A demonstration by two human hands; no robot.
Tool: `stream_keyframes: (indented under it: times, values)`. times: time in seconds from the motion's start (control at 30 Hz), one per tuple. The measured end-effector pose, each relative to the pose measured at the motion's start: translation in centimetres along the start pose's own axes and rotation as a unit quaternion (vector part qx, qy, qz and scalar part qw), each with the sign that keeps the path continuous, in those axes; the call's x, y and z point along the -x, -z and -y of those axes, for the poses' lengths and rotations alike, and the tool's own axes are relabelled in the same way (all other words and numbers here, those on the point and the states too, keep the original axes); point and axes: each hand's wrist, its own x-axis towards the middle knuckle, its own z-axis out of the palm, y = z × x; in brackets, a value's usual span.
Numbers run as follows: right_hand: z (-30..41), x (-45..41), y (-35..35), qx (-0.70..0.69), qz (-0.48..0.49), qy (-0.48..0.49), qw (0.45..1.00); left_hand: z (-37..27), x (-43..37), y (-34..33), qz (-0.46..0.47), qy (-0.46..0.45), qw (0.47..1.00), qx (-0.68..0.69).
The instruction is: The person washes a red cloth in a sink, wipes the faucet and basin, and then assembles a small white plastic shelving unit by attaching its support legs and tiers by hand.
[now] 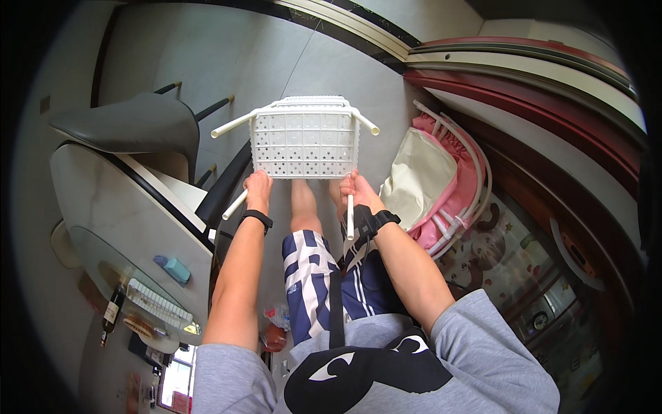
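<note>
Both my hands grip a white plastic rack (304, 137) at its near corners, holding it out in front of my legs. Its side facing me is a basket panel pierced with small stars. My left hand (257, 187) closes around the left corner, where a white tube (235, 205) sticks out towards me. At the right corner my right hand (358, 189) is closed, with another white tube (350, 217) pointing down from it. Two more white tubes, a left one (230, 126) and a right one (366, 121), splay from the far corners. The rack's far side is mostly hidden.
A marble-look table (129, 191) stands at left with a teal case (177, 270) and a bottle (111, 310). Beyond it is a grey chair (139, 124). A folded pink and cream fabric item with white tubes (421, 176) leans at right, beside a decorated glass cabinet (517, 253).
</note>
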Motion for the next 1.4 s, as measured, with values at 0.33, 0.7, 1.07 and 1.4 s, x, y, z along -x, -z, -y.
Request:
stream_keyframes:
  times: [0.33, 0.7, 1.07, 1.4]
  values:
    - [-1.5, -0.6, 4.3, -0.003, 0.082, -0.032, 0.996, -0.2, 0.6, 1.7, 0.277, 0.184, 0.852, 0.404]
    - [-1.1, 0.6, 7.1, -0.195, 0.129, -0.039, 0.972, -3.9, 2.5, -5.0, 0.324, 0.306, 0.612, 0.653]
    - [-0.8, 0.7, 7.3, -0.053, 0.13, -0.014, 0.99, -6.2, 6.2, -7.2, 0.257, 0.326, 0.498, 0.761]
    - [-0.2, -0.3, 7.0, -0.064, 0.121, -0.038, 0.99, -5.0, 4.4, -5.8, 0.299, 0.317, 0.637, 0.636]
